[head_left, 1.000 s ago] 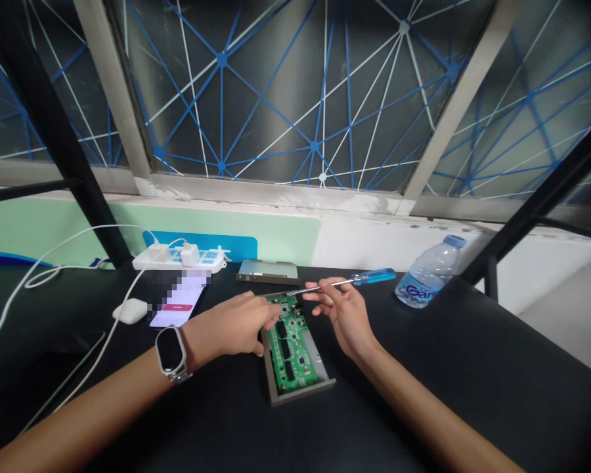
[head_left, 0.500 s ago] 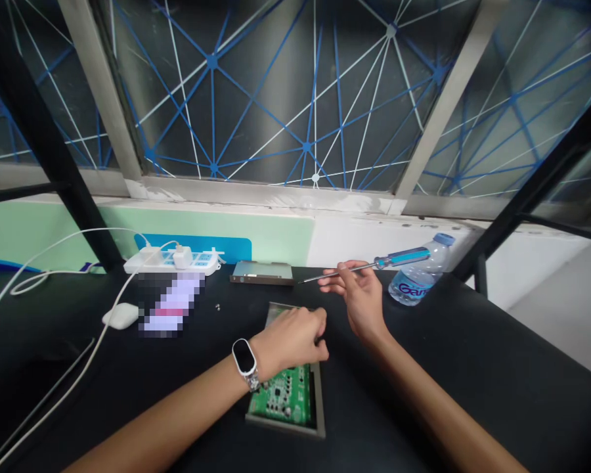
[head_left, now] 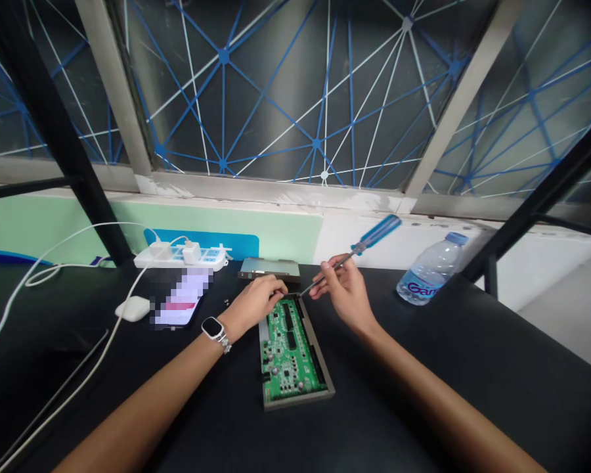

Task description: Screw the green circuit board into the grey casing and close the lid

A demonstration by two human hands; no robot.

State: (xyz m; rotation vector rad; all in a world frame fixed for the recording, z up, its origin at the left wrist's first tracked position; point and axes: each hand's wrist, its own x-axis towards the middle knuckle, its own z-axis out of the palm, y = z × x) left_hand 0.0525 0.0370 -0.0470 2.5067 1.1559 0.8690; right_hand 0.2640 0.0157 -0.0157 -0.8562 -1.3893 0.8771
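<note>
A green circuit board (head_left: 288,368) lies in a shallow metal case (head_left: 320,338) on the black table. My left hand (head_left: 253,305), with a watch on its wrist, is at the case's far left corner. Its fingers are bent and pinched together; what is between them, if anything, is hidden. My right hand (head_left: 347,295) grips a screwdriver (head_left: 377,233) with a clear blue handle, holding it by the shaft just below the handle. The handle points up and right. The tip slants down to the case's far edge, at or very close to it.
Behind the case stands a flat metal part (head_left: 270,268). Small metal bits (head_left: 227,302), a phone (head_left: 184,295), a white rounded case (head_left: 134,309) and a power strip (head_left: 182,256) with white cables are on the left. A water bottle (head_left: 428,272) stands at right.
My left hand has moved off the middle of the board to its far left corner. The screwdriver has tilted steeper, its tip now at the case's far edge. The case looks shifted and more visible.
</note>
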